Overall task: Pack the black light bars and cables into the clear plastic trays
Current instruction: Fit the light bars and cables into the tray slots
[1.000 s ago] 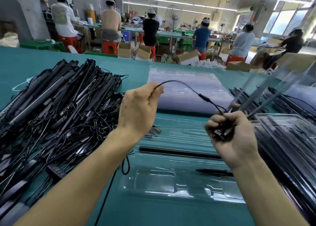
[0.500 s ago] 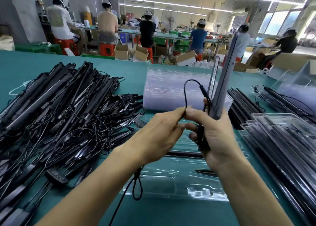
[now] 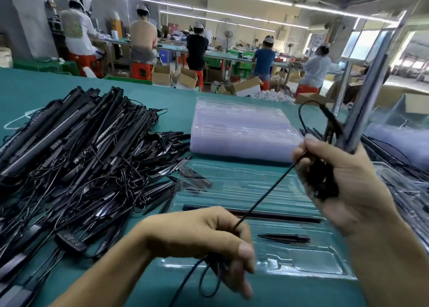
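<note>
My right hand (image 3: pixel 343 179) grips a light bar (image 3: pixel 371 84) that stands upright, together with a bundle of wound black cable at its lower end. From that bundle the black cable (image 3: pixel 267 190) runs taut down to my left hand (image 3: pixel 209 239), which pinches it low over the table; loose loops hang below the fingers. Under both hands lies a clear plastic tray (image 3: pixel 313 269) with one black bar (image 3: pixel 255 214) in a slot and a small black spike (image 3: pixel 285 238) in another.
A large tangled heap of black light bars and cables (image 3: pixel 76 158) covers the green table (image 3: pixel 162 100) at the left. A stack of clear trays (image 3: pixel 241 130) stands behind. Filled trays (image 3: pixel 408 190) lie at the right. Several people work at benches in the background.
My left hand has pulled away from the right hand, down and leftward, drawing the cable taut. My right hand has moved right and slightly up with the bar still upright.
</note>
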